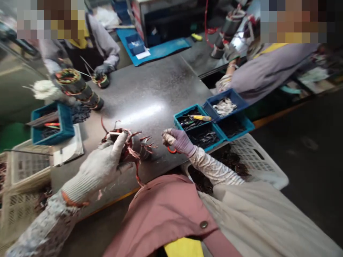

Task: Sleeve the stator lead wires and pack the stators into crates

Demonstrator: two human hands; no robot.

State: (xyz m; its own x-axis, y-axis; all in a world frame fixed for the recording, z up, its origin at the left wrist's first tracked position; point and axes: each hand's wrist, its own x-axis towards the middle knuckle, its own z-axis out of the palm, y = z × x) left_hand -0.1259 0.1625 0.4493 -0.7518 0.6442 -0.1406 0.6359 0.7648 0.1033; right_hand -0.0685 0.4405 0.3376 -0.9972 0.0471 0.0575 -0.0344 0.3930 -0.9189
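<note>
My left hand, in a white knit glove, is closed on a motor stator lying on the metal table. Its thumb presses along the top end of the winding. Frayed copper and reddish lead wires stick out of the stator, and one lead hangs over the table's front edge. To the right, apart from the stator, my right hand is held over the table in a purple glove with wrapped fingertips. Its fingers are curled shut around something with an orange-red loop showing below; the rest is hidden in the hand.
Blue bins with dark pieces and a yellow-handled tool stand at right. A stack of stators and another blue bin are at left. Two co-workers are across the table. White crates flank the table.
</note>
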